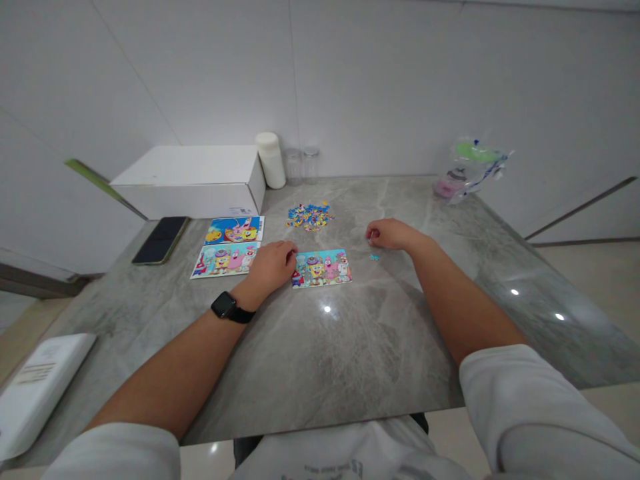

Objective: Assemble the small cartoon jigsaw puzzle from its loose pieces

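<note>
In the head view, the cartoon panel (325,270) lies flat on the grey tabletop (370,347), between the two hands. Its picture reads as whole along the near and right edges; the far left corner is partly behind the left hand (273,265), so I cannot say whether that corner is filled. Nor can I tell at this size whether the panel is joined from pieces or printed in one.

Left of the panel lie two cards, a lower card (220,261) with what looks like the same picture and an upper card (227,231) with another. Beyond the panel's far edge sits a pile of loose pieces (309,217), heaped and unjoined. Just right of the panel are a few small blue pieces (374,257), set apart from the pile.

The left hand's fingers are bent at the panel's left edge; whether they grip it I cannot tell. The right hand (393,235), right of the panel, has its fingers curled close, though whether they pinch a piece is unclear. I judge much remains: the pile is all unplaced.
</note>
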Demonstrator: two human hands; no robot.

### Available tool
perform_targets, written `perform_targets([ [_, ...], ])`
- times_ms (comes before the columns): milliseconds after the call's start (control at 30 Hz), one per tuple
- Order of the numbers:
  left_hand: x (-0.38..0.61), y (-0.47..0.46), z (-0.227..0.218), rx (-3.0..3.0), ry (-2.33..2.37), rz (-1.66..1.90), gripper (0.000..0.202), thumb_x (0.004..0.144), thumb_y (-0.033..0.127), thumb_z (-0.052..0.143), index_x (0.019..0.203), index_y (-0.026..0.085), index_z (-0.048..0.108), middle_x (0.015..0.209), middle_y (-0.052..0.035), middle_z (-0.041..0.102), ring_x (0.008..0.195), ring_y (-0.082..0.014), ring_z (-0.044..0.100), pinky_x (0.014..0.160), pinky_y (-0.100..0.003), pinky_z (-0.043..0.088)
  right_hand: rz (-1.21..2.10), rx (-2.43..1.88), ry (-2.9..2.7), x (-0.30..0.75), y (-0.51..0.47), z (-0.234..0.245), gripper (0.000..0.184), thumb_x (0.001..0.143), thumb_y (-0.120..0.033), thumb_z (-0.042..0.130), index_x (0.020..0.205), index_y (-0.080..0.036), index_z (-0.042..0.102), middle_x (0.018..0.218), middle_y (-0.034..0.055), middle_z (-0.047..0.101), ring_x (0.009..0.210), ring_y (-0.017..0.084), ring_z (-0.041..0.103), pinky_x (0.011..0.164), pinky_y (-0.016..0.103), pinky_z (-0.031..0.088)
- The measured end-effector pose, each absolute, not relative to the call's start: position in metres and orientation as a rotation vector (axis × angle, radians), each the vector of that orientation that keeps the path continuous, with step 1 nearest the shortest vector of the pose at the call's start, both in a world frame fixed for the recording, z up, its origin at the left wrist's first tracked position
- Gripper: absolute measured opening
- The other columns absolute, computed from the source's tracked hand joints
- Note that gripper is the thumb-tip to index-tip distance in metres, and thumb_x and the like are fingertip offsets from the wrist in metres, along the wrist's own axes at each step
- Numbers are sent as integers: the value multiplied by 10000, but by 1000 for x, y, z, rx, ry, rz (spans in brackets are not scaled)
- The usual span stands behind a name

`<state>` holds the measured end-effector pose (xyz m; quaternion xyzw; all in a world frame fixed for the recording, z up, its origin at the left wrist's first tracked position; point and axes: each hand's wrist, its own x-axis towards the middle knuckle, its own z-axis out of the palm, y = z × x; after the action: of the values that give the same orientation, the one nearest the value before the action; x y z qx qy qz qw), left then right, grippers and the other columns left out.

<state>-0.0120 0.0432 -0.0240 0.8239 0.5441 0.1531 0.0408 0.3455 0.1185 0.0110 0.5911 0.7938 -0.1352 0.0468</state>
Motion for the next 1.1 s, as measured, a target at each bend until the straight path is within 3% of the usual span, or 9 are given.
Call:
perform_targets([
  [133, -12, 43, -24, 2524, 1614, 567, 247, 968, 231, 514, 1082, 193, 729, 1022, -94, 761, 928, -260, 690, 851, -388, 520, -877, 1839, 2695, 328, 112, 14, 168, 867, -279, 707, 998, -194, 771, 921, 44, 775, 843, 174, 685, 768, 267, 504],
  [267, -10, 41, -22, 2506, 1494, 749, 235, 977, 243, 538, 1114, 193, 721, 1020, -89, 738, 925, -244, 679, 852, -387, 514, -1658, 1663, 2786, 296, 100, 14, 269, 790, -415, 778, 922, -186, 729, 780, 10, 715, 720, 149, 629, 682, 270, 500],
  [367, -6, 38, -19, 2470, 1367, 863, 217, 999, 293, 565, 1125, 206, 718, 1008, -72, 727, 937, -228, 672, 869, -375, 508, -1953, 1546, 2760, 272, 87, 12, 313, 745, -437, 830, 898, -186, 723, 762, -2, 704, 690, 130, 605, 653, 260, 478],
  [567, 7, 27, -9, 2343, 1066, 921, 229, 1013, 402, 605, 999, 203, 717, 951, -52, 708, 904, -204, 656, 848, -347, 506, -2054, 1513, 2786, 247, 70, 7, 297, 762, -426, 834, 896, -187, 721, 725, -22, 673, 664, 117, 577, 628, 250, 447],
  [800, 12, 25, -7, 2156, 1097, 980, 202, 982, 365, 628, 880, 201, 687, 901, -41, 694, 882, -197, 646, 831, -341, 512, -2114, 1499, 2765, 237, 65, 4, 288, 754, -421, 838, 885, -193, 721, 734, -15, 695, 686, 133, 605, 658, 263, 472],
  [1100, 11, 27, -10, 2064, 1119, 1014, 169, 954, 343, 632, 886, 200, 692, 879, -34, 689, 858, -189, 639, 804, -327, 515, -2220, 1456, 2702, 237, 66, 2, 305, 759, -447, 834, 880, -197, 709, 783, -4, 723, 718, 138, 626, 685, 268, 484],
])
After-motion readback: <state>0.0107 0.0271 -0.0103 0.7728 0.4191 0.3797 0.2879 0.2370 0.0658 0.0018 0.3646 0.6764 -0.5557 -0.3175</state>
